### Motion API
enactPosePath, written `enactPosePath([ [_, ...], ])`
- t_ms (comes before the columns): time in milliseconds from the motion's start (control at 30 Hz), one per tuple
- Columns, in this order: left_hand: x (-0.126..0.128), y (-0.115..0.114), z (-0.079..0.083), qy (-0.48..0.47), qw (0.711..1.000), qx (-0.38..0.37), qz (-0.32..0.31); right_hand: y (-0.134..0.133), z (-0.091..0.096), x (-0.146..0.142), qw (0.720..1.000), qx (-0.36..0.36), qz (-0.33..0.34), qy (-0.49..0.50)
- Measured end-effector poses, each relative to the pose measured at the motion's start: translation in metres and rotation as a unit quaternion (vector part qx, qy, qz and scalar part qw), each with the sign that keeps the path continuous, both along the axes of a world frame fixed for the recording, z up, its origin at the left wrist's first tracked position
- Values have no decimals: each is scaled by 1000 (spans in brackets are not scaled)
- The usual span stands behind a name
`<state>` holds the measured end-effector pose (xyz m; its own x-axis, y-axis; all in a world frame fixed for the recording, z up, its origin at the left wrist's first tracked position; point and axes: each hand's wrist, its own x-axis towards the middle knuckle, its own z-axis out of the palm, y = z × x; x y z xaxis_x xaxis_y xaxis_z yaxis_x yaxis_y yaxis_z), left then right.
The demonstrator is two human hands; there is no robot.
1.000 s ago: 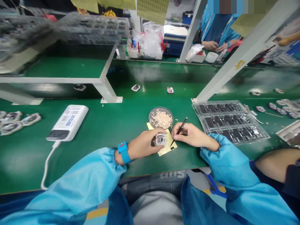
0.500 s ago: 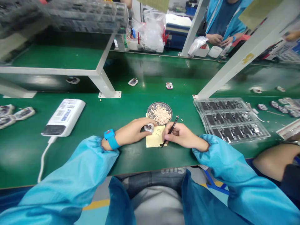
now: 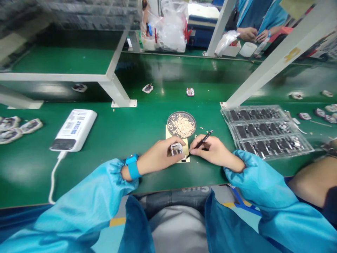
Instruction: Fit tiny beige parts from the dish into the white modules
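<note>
Between the thumb and fingers of my left hand (image 3: 159, 155) is a small pale-framed electronic housing (image 3: 176, 149), held over a yellow paper pad (image 3: 168, 132). My right hand (image 3: 210, 150) pinches a slim black pen-like tool (image 3: 204, 139), its lower end pointing down beside the housing at the pad's right edge. I cannot tell whether that tip touches anything. Just beyond both hands sits a round dark dish (image 3: 168, 123) with many tiny beige pieces (image 3: 181, 124) in it. A few loose bits lie on the bench to the dish's right.
A white power bank (image 3: 75, 128) with a cable lies at left, near several housings (image 3: 31, 125). Clear trays of black parts (image 3: 263, 131) lie at right. Two housings rest behind the dish. Shelf posts (image 3: 119, 91) rise from the bench. A co-worker's hands (image 3: 254, 34) show beyond.
The housing in my left hand has moved right and turned to show more of its inside. My right hand's tool has shifted right and tilted more. The whole view has moved slightly.
</note>
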<state>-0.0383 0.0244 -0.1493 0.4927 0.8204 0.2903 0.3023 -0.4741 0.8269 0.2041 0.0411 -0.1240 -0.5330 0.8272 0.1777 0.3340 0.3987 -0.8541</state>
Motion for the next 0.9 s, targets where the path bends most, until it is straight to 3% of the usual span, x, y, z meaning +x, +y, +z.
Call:
enactPosePath([
  [300,4,6,-6,-24,998,-63,11,-3,5,0,1000,-12,11,4],
  [433,3,6,-10,-25,997,-74,27,-6,11,-1,995,-25,23,89],
  [533,3,6,-10,-32,996,-74,28,-7,11,-4,988,47,1,149],
  [700,5,6,-11,-21,998,-45,35,-6,7,-8,973,197,-18,117],
  [900,6,7,-12,-19,998,-54,39,-5,6,-9,965,248,3,85],
])
